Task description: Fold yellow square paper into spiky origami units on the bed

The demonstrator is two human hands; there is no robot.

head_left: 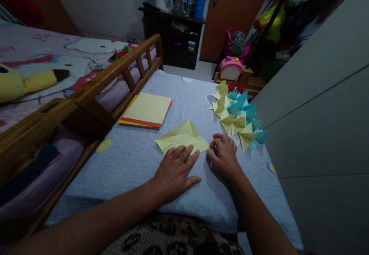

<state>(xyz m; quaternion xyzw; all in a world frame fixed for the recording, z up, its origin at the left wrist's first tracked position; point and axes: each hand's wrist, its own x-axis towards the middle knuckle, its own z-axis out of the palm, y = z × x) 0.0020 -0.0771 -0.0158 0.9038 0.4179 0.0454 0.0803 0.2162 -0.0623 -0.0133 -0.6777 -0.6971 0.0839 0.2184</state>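
Note:
A yellow sheet of paper (pixel 183 136), partly folded with raised creases, lies on the blue-grey mattress (pixel 132 162) in front of me. My left hand (pixel 175 172) lies flat with fingers stretched out, fingertips pressing the paper's near edge. My right hand (pixel 225 155) is curled beside it, fingertips pinched at the paper's right corner.
A stack of yellow and red square sheets (pixel 147 110) lies to the far left of the paper. A pile of folded yellow, turquoise and red paper pieces (pixel 239 118) sits at the right. A wooden bed rail (pixel 95 93) runs along the left; grey wardrobe doors (pixel 317 105) stand right.

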